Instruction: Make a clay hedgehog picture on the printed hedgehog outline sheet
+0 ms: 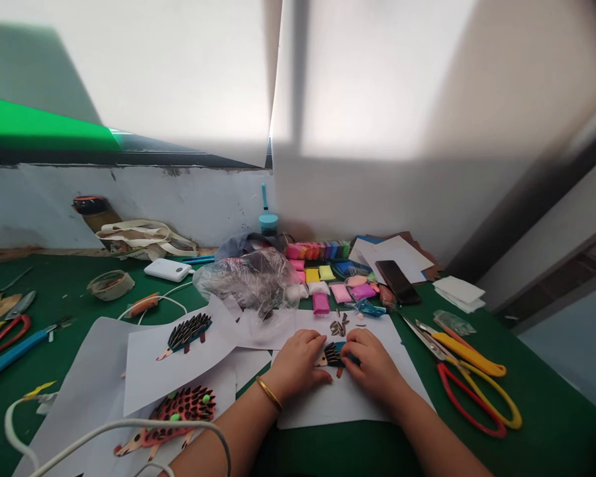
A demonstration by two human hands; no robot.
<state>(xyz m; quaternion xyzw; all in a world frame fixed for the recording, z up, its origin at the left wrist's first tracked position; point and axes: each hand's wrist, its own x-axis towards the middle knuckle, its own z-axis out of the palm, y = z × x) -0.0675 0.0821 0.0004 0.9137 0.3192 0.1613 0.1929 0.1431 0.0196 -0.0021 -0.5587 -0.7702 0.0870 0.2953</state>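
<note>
A small hedgehog picture [332, 354] of blue clay with dark striped seeds pressed into its back lies on a white sheet [338, 403]. My left hand [298, 361] rests on the sheet at its left, by the head, fingers stretched and thumb apart. From the right, my right hand [370, 363] reaches over the blue body with fingertips pinched together. Whatever sits between those fingertips is hidden. Just beyond the picture is a little pile of sunflower seeds [338, 328]. Part of the hedgehog is covered by my right fingers.
Scissors [447, 361] and a yellow cutter [469, 351] lie at right. Clay packets [320, 303], a plastic bag [251, 278] and a phone [397, 281] stand behind. Two hedgehog pictures [189, 333] lie left, near a white cable [129, 424] crossing my left forearm.
</note>
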